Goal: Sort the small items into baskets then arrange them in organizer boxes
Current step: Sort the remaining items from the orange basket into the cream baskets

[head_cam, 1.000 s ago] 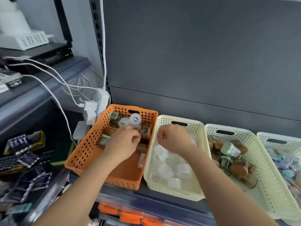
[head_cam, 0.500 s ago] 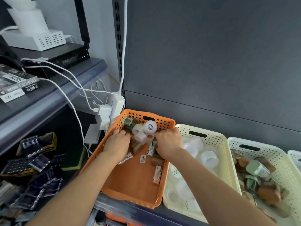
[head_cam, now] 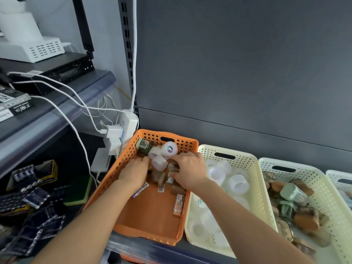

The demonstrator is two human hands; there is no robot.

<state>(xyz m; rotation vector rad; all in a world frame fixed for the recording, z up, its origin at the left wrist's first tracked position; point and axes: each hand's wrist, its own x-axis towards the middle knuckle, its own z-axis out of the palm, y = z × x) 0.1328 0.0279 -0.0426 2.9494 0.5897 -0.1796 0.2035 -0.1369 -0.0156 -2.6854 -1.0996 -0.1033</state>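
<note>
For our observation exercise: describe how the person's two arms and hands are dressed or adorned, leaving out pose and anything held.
Both forearms are bare up to the frame's bottom edge, with no sleeves showing. The left hand and right hand wear no gloves. No watch, bracelet or ring is visible on either.

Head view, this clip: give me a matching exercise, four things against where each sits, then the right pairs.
Things:
1. orange basket
2. white tape rolls
3. power strip
4. battery packs

Places:
A. lower left, beside the shelf
B. hanging by the upright post, behind the baskets
C. under both hands
D. in the first cream basket

Pairs: 1-C, 2-D, 3-B, 4-A. The left hand and right hand reach into the mixed items there.
</note>
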